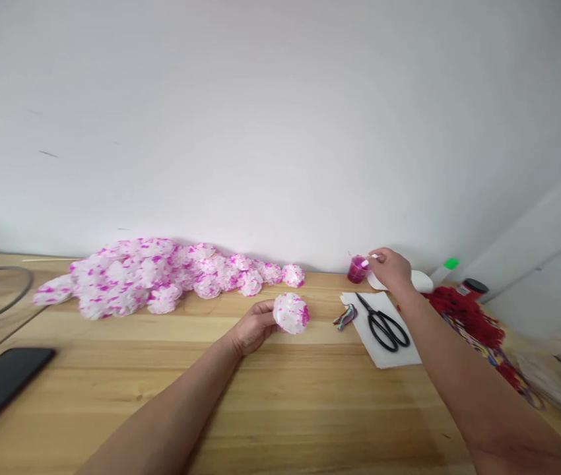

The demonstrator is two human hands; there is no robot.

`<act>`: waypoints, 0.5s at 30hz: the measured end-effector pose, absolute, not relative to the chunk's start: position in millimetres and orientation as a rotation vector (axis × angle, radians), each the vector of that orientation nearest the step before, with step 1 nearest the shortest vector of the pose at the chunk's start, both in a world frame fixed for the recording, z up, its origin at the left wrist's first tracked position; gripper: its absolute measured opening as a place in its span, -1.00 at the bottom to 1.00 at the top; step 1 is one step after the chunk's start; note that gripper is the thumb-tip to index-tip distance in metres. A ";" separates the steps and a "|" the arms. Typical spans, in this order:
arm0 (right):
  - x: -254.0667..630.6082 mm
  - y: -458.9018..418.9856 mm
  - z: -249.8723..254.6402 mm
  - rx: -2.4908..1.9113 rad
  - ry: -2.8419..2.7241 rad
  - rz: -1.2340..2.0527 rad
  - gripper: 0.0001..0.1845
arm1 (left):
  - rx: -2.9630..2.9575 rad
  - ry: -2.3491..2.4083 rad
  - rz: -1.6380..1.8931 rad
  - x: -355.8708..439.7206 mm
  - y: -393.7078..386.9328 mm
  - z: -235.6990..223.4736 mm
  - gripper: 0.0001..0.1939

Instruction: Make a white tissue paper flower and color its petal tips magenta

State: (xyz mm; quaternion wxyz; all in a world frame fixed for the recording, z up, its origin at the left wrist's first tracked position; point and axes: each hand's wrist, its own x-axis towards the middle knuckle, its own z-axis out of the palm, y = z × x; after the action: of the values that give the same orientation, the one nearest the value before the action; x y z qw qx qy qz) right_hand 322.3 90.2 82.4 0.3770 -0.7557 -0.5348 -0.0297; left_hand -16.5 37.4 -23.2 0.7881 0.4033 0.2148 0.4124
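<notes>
The cup (356,272) of magenta liquid is the landmark, near the wall at the back of the table (261,409). To the left of the cup and nearer the person, the left hand (255,328) holds a spotted paper puff (291,313) at its left edge, a grip that probably spares the pink-tipped petals and leaves the ruffled face exposed. Just right of the cup, the right hand (390,267) pinches a small white stick (372,257), its blunt end pointing at the rim; whether they touch is unclear. The short pinch likely gives fine control of the tip. Well left of the cup, a heap of similar puffs (127,274) lies along the wall, seemingly out of the way of both arms. Nearer the person than the cup, black scissors (370,310) lie on white sheets (394,359), beside a thread bundle (345,318), perhaps parked while both hands are occupied. Right of the cup, beyond the right forearm, sits a tangle of red yarn (463,316).
</notes>
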 end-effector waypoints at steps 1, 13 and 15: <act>319.0 90.1 83.5 -1.927 -1.373 -0.068 -0.79 | 0.867 0.471 0.897 -16.1 37.5 -22.6 -0.72; 200.7 -30.3 11.8 -1.568 -1.763 0.480 -0.73 | 0.878 0.525 0.981 -13.4 38.6 -17.6 -0.65; 184.6 -41.8 -6.9 -1.470 -1.882 0.403 -0.78 | 0.897 0.550 1.030 -14.2 41.4 -19.0 -0.66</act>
State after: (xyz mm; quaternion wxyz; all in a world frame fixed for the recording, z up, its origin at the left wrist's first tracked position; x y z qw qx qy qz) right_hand 184.6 -41.8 -6.9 0.3523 -0.5680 -0.7273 0.1558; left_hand -14.2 41.4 -19.0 0.7413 0.4089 0.2506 0.4696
